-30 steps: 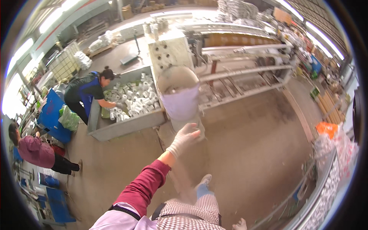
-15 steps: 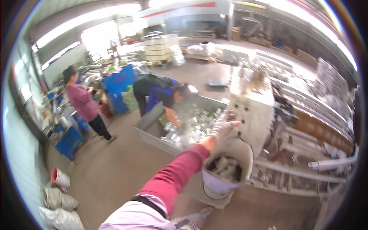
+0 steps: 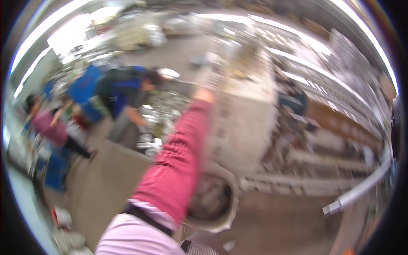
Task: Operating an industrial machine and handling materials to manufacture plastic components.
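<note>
Blurrily, your left grip [image 3: 214,73] shows at upper centre, near the cabinet [image 3: 244,131] mid-frame; you cannot tell its opening or any hold. Dropping your arm could catch your sleeve [image 3: 180,153] on the bucket [image 3: 234,191], lower centre.

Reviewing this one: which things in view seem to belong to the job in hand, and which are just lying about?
Probably the job, though blurred:
Left hand, near the pale cabinet; contact unclear
Large bucket, at the cabinet's near end

Apparently just lying about:
White bucket, lower left
Pale sacks near it
</note>
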A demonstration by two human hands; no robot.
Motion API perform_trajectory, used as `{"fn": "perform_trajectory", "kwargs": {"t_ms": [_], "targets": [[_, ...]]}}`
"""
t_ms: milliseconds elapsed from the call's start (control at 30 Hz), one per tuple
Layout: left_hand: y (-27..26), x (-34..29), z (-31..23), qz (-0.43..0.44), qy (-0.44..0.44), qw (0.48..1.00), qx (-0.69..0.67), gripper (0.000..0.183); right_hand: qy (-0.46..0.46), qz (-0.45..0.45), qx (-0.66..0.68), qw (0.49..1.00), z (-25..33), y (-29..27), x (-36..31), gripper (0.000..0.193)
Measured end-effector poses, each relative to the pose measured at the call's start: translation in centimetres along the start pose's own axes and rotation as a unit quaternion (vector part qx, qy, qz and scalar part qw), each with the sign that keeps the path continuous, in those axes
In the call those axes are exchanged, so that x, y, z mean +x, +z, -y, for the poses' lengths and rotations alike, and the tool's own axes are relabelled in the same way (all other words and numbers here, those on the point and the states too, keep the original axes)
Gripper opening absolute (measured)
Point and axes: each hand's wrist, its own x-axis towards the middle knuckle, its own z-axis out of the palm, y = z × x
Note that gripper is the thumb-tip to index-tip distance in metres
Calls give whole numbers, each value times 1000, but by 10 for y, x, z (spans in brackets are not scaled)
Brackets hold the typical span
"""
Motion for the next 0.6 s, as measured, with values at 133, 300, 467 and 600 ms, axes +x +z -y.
{"fn": "perform_trajectory", "kwargs": {"t_ms": [133,300,467,600], "targets": [[-102,-21,-13,65,19,995,70,22,-85,-89,-208,970,94,-8,6,42],[-135,-104,-133,-7,259,896,-362,46,34,-92,-58,993,81,-31,16,42],[-204,-318,-254,252,378,841,-293,53,1,-34,52,998,110,-46,55,38],[-199,-389,-338,267,404,822,-299,52,-89,-17,54,994,145,-67,89,38]]}}
